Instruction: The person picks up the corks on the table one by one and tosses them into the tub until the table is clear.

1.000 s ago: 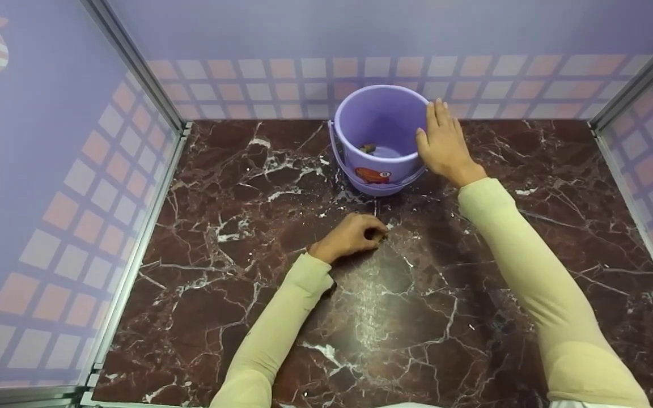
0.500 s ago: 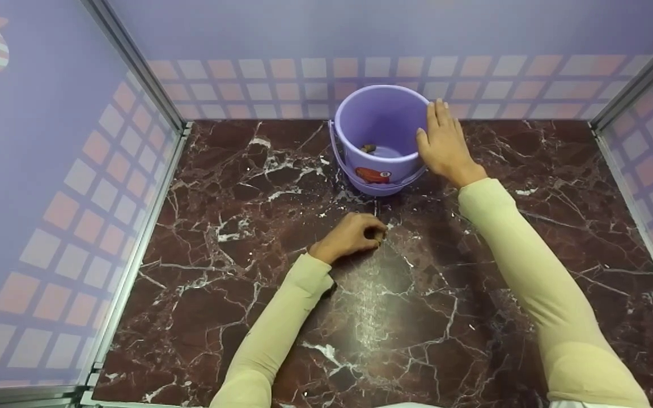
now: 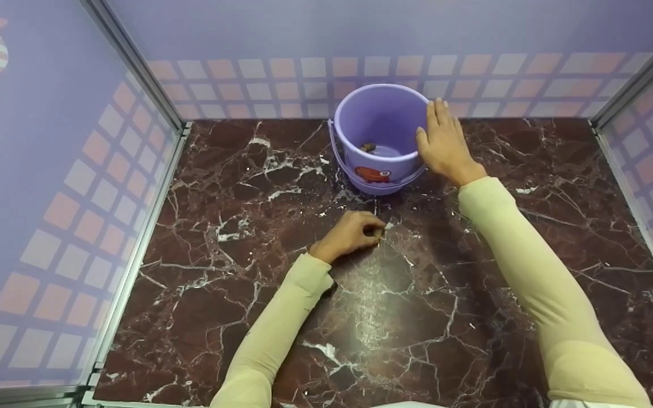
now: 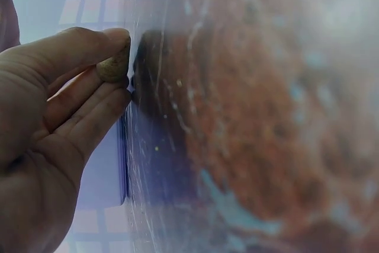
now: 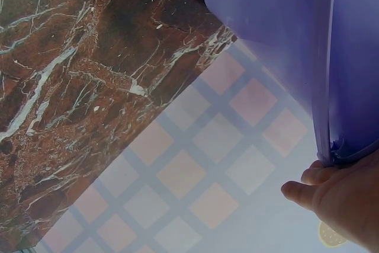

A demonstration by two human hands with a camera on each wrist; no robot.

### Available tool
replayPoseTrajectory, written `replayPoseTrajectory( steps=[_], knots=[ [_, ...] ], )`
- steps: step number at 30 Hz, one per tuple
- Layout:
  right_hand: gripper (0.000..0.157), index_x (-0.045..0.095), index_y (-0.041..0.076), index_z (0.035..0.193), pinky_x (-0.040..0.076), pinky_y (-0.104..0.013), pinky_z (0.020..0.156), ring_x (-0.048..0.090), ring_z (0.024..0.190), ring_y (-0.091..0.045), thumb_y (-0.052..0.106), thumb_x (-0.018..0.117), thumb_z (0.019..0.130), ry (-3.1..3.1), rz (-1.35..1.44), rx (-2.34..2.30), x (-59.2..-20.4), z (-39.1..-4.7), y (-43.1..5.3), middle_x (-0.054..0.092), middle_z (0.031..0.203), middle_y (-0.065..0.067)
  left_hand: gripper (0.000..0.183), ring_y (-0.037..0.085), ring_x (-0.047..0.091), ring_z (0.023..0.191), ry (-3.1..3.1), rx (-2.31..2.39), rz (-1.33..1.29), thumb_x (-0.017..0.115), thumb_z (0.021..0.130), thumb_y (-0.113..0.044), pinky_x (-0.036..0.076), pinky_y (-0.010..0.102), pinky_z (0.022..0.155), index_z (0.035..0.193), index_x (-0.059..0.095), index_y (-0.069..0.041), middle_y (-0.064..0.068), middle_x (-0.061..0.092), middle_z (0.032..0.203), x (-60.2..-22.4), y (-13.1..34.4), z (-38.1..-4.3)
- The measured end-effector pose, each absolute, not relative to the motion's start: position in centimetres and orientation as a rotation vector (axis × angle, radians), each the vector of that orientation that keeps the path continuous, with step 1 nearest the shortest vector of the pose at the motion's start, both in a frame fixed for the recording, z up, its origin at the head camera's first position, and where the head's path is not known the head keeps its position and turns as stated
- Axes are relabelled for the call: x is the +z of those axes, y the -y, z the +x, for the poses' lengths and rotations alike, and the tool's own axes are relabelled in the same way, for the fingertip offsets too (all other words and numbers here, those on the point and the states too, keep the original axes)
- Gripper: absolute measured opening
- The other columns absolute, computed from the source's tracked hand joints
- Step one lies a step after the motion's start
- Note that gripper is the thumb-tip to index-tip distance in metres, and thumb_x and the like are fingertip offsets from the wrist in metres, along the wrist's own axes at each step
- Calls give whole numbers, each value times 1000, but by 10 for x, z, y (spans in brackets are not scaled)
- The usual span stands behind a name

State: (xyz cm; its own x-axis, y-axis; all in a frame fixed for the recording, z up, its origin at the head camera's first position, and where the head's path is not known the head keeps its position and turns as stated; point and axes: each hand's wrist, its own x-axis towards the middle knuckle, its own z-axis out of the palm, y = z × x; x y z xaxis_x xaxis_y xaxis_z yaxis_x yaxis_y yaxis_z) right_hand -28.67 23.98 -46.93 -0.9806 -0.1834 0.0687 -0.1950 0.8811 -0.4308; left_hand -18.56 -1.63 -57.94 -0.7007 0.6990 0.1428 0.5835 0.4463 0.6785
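Observation:
Low over the marbled tabletop, in front of the bucket, my left hand [image 3: 352, 233] pinches a small brown lump between thumb and fingers. The left wrist view shows the lump [image 4: 114, 66] as rounded and rough, partly covered by the thumb; its kind is unclear. A purple bucket [image 3: 386, 170] stands upright at the back, with a red sticker on its front and its handle hanging down. My right hand [image 3: 446, 144] rests on the right side of its rim, fingers mostly straight. Something small and brown [image 3: 368, 148] lies inside the bucket, too small to identify.
Dark red marble-patterned tabletop [image 3: 230, 317] spreads around, with pale specks scattered near the bucket. Purple panels with pink and white squares [image 3: 281, 90] close off the back and both sides, joined by metal corner posts [image 3: 151, 73].
The lump in my left hand has tilted slightly, and the fingertips have drawn in a little. My right hand and the bucket stay in place.

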Motion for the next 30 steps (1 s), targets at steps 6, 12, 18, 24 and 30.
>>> replayPoseTrajectory(
  steps=[6, 12, 18, 24, 30],
  knots=[
    [72, 10, -11, 165, -2, -52, 131, -1, 161, -42, 33, 28, 111, 3012, 311, 703, -468, -287, -240, 3, 173, -30, 34, 26, 72, 103, -2531, 1102, 1094, 83, 88, -2, 56, 31, 98, 121, 78, 2, 11, 78, 114, -578, 17, -186],
    [72, 9, -10, 165, -4, -51, 130, -2, 161, -41, 32, 30, 111, 3026, 302, 708, -468, -286, -240, 2, 173, -30, 35, 26, 72, 104, -2532, 1138, 1071, 84, 88, -1, 56, 29, 98, 122, 77, 3, 13, 78, 114, -574, 18, -186],
    [72, 7, -10, 165, -5, -50, 130, -2, 161, -42, 32, 29, 111, 3040, 302, 704, -468, -286, -240, 0, 173, -29, 36, 25, 72, 102, -2548, 1156, 1056, 85, 88, -2, 57, 27, 95, 122, 77, 3, 13, 77, 112, -570, 18, -186],
    [72, 8, -11, 165, -5, -50, 130, -1, 161, -43, 32, 29, 111, 3038, 305, 688, -468, -287, -239, 0, 173, -30, 35, 26, 72, 106, -2576, 1169, 1063, 85, 88, -2, 56, 29, 100, 122, 78, 1, 14, 77, 115, -566, 19, -187],
    [72, 8, -12, 164, -4, -51, 130, -1, 161, -43, 30, 31, 111, 3031, 309, 695, -468, -287, -240, 1, 173, -31, 35, 28, 72, 111, -2596, 1197, 1042, 85, 88, -2, 54, 29, 103, 122, 77, 1, 14, 77, 118, -563, 20, -187]
  ],
)
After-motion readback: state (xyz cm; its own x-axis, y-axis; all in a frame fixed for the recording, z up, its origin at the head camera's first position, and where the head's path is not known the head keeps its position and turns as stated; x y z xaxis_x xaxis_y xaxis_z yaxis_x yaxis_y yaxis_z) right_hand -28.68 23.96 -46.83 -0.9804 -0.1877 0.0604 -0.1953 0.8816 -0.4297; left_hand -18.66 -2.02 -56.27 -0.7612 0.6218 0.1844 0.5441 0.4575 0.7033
